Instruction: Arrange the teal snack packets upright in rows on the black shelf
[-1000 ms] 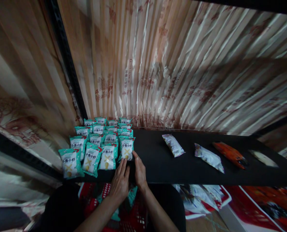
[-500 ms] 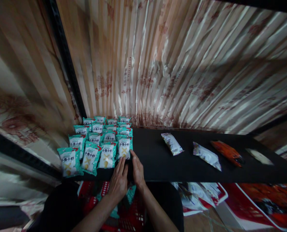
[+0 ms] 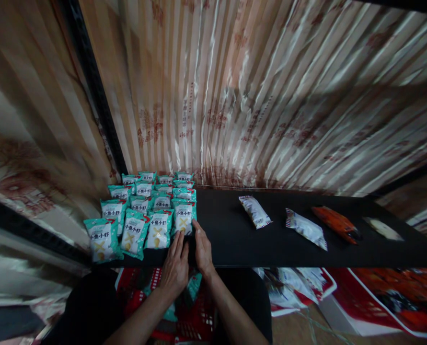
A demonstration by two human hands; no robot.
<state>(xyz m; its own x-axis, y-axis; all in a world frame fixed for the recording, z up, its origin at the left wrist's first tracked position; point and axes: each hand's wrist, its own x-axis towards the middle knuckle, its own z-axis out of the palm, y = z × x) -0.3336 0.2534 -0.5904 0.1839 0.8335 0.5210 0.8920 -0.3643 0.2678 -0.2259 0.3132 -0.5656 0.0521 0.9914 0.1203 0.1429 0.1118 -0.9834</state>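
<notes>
Teal and white snack bags [image 3: 133,233] stand in tilted rows at the left of the black shelf [image 3: 227,242]. My left hand [image 3: 176,266] reaches up to the lower front of the rightmost front snack bag [image 3: 183,215], its fingers stretched out and resting against it. Along that bag's lower right edge lies my right hand [image 3: 203,249], fingers straight and touching the side. Neither hand is wrapped round the bag. The undersides of my fingers are hidden.
Farther right on the shelf lie two white packets [image 3: 255,212] [image 3: 306,230], an orange packet [image 3: 336,223] and a pale flat packet [image 3: 383,228]. Below are a red basket [image 3: 195,321] with teal bags and containers of white packets [image 3: 285,290] and orange packets [image 3: 410,297]. A black post [image 3: 94,91] rises at left.
The view has shifted very slightly. Both hands stay at the same front bag, with hardly any movement, and the bags keep their places.
</notes>
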